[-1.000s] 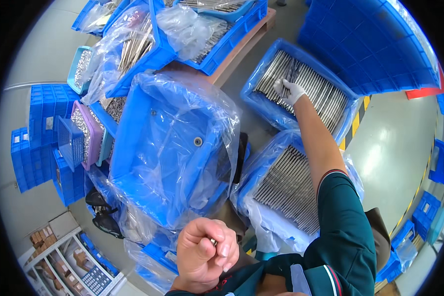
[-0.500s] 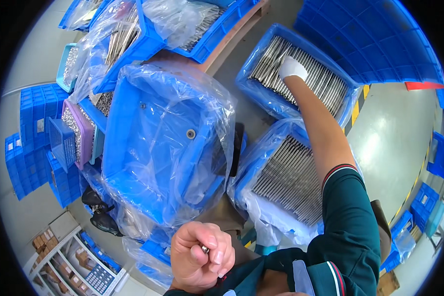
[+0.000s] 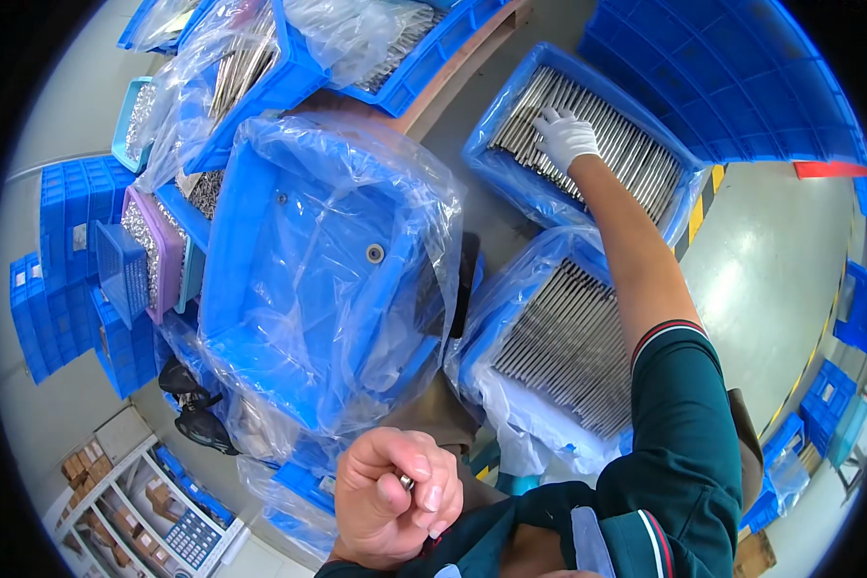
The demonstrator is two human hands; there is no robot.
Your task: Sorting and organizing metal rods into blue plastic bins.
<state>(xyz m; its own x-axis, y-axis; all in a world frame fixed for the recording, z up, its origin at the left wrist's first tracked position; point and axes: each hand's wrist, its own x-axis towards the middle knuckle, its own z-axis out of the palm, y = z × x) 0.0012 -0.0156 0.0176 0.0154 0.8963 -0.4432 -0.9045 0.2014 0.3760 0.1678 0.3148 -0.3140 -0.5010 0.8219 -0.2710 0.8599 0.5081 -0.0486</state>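
Note:
My left hand (image 3: 380, 501), bare and closed, pinches a small round metal part (image 3: 407, 481) between thumb and fingers near the lower edge. Far to the right, my right hand (image 3: 566, 140) wears a white glove. Its fingers are spread and lie over slim metal rods (image 3: 641, 164), with nothing visibly gripped. Those rods lie side by side in a plastic-lined blue crate (image 3: 689, 197). A nearer lined crate (image 3: 477, 361) holds another layer of similar metal rods (image 3: 564, 352).
A large blue crate (image 3: 223, 279) with a clear liner stands left of centre; a small metal ring (image 3: 375, 253) lies in it. Behind are crates of rods (image 3: 244, 72). Purple (image 3: 169, 241) and teal baskets of small parts stand left. A tall blue crate (image 3: 722, 77) rises far right.
My right hand has gone from bent down into the rods to lying with fingers spread on top of them. My left hand keeps the small metal part, almost still.

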